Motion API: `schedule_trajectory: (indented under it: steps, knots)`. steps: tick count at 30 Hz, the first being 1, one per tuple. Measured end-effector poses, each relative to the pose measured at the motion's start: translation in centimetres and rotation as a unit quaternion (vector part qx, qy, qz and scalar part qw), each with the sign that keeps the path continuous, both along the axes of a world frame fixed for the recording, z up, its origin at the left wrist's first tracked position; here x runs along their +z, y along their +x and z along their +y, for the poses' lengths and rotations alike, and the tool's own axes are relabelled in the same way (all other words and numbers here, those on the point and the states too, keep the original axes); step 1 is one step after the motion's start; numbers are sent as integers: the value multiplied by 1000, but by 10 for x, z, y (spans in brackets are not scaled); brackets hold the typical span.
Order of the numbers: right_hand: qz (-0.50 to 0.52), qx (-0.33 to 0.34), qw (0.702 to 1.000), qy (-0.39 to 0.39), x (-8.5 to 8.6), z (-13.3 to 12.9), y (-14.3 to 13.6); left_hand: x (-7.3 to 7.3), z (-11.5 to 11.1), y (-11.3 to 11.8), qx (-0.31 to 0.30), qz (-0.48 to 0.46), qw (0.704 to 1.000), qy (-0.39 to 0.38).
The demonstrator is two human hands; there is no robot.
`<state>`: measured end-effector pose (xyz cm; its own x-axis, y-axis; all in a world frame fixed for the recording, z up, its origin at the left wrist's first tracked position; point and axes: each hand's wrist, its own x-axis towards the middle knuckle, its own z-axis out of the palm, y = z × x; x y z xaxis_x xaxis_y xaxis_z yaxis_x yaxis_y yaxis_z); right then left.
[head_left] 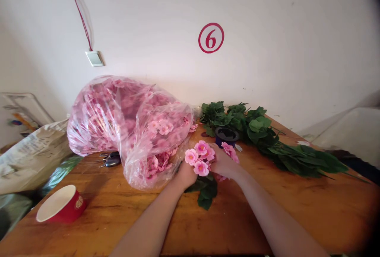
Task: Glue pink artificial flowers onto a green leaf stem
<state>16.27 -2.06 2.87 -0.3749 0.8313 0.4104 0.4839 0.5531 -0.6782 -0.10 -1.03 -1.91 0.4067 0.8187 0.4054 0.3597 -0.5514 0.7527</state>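
Observation:
Both my hands are together near the middle of the wooden table [133, 217], around a small bunch of pink flowers [201, 157]. My left hand [187, 174] is behind and below the blossoms, its fingers mostly hidden by them. My right hand [221, 162] is bent in from the right between two clusters of blossoms; its fingertips are hidden too. Green leaves [207, 194] hang below the hands over the table. Just beyond my right hand stands a dark blue round container [227, 136]. What each hand grips cannot be made out.
A large clear bag of pink flowers [127, 126] fills the back left. Keys with a dark fob [112, 160] lie beside it. A red paper bowl [67, 205] stands front left. Green leafy stems [267, 138] spread across the back right, near the wall [261, 43].

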Motion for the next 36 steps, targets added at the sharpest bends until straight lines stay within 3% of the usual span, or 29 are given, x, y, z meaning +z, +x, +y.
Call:
schedule_trajectory:
  steps: [3,8,15,21,27,36]
  knots:
    - [-11,16,999,39,0,0,-4,-4,2,1,-14,15,998,51]
    - [-2,42,993,106,-3,-5,-3,-3,0,1,-1,36,998,56]
    - [-128,30,973,192,13,-17,1,-6,-2,-2,-11,29,999,34]
    - [-179,4,964,199,23,-25,1,-4,-1,-1,10,31,999,-28]
    - [-134,-10,974,183,27,-24,6,-3,1,-1,0,-4,998,-55]
    - [-15,-27,979,201,2,0,11,0,1,1,10,-2,998,-67]
